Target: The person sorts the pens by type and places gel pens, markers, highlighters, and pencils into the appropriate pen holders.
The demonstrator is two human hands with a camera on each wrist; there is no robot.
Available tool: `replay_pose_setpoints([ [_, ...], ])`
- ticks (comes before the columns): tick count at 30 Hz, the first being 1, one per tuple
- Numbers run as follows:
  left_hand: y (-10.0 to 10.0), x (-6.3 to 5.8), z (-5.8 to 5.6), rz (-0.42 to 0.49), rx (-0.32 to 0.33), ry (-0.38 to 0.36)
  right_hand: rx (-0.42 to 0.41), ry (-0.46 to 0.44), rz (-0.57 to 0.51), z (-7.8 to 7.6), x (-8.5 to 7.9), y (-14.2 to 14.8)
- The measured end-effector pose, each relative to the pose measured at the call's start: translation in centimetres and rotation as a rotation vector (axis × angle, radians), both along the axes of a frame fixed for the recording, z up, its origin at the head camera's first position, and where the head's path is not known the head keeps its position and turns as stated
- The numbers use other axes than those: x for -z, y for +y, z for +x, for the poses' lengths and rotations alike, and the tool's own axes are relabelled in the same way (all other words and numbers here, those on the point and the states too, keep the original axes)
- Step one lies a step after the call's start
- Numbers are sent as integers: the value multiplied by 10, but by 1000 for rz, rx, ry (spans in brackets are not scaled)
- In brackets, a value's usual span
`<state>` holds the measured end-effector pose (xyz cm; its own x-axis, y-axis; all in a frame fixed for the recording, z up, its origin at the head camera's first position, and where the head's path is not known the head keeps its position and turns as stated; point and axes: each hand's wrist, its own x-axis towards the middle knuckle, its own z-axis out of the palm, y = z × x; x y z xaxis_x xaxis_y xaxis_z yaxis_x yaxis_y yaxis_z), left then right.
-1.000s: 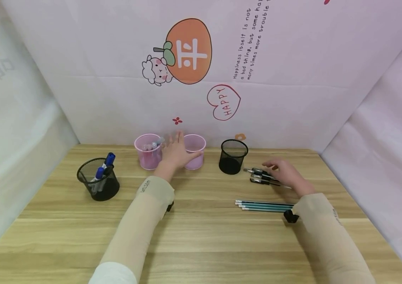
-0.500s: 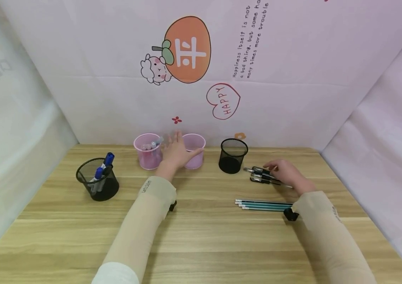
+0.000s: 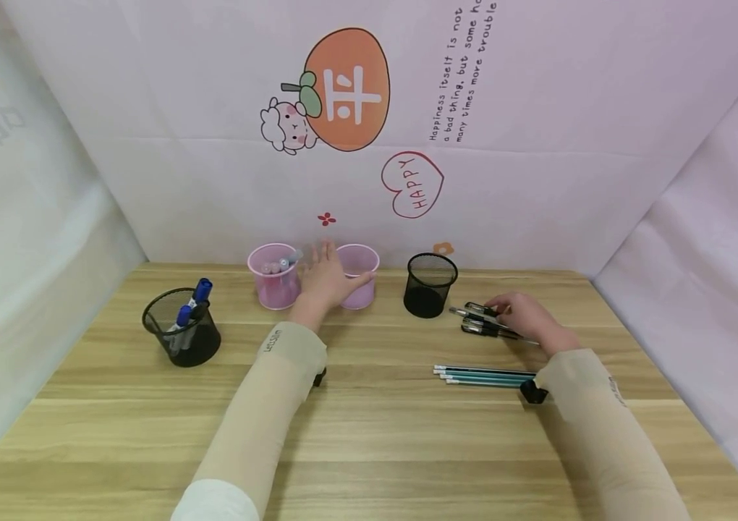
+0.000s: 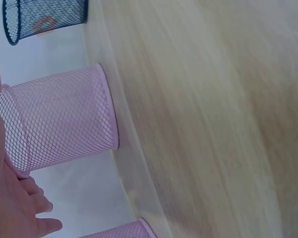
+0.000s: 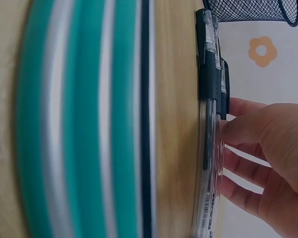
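Note:
My left hand [image 3: 326, 278], fingers spread and thumb out, is at the rim of a pink mesh pen cup [image 3: 359, 293]. In the left wrist view that hand [image 4: 10, 193] lies along the rim of the same cup [image 4: 64, 119]. Over on the right, my right hand [image 3: 525, 316] pinches a gel pen [image 3: 478, 308] with thumb and fingertips at the back of a small group of gel pens [image 3: 488, 331]. The right wrist view has the thumb of the right hand [image 5: 268, 144] against clear-barrelled gel pens [image 5: 208, 79] with black grips; the far fingertips are partly hidden.
A black mesh cup [image 3: 430, 289] stands left of the pens. Teal and black pencils [image 3: 486, 377] lie nearer, partly under the right wrist. Another pink cup [image 3: 276, 282] holds several pens. At left, a black mesh cup [image 3: 189, 340] holds blue-capped markers. A printed cloth [image 3: 512, 210] hangs behind.
The right hand's fingers have closed on a gel pen, whose capped end now shows apart behind the others. My left hand stays in place at the pink cup.

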<state>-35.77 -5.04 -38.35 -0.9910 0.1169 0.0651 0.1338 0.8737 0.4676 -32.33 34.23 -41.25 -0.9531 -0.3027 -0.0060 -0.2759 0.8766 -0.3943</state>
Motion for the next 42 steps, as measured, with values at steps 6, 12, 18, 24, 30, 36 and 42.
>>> replay_pose_setpoints([
  [6, 1, 0, -1, -36, 4, 15, 10, -1, -8, 1, -3, 1],
  [12, 0, 2, -2, -55, 2, 12, 46, 4, -26, -2, -2, 2],
  [18, 0, 3, -1, -43, -1, 22, 65, 27, -45, 0, -7, 2],
  [24, 0, 2, 0, -51, -5, 30, 62, 59, -39, 4, -13, 2],
  [30, 1, 1, 0, -52, -5, 32, 78, 52, -28, 5, -19, 2],
  [36, 1, 1, 0, -47, -8, 33, 66, 73, -46, 3, -27, 2],
  [42, 1, 0, 1, -48, -11, 27, 41, 125, -40, 1, -39, -2],
])
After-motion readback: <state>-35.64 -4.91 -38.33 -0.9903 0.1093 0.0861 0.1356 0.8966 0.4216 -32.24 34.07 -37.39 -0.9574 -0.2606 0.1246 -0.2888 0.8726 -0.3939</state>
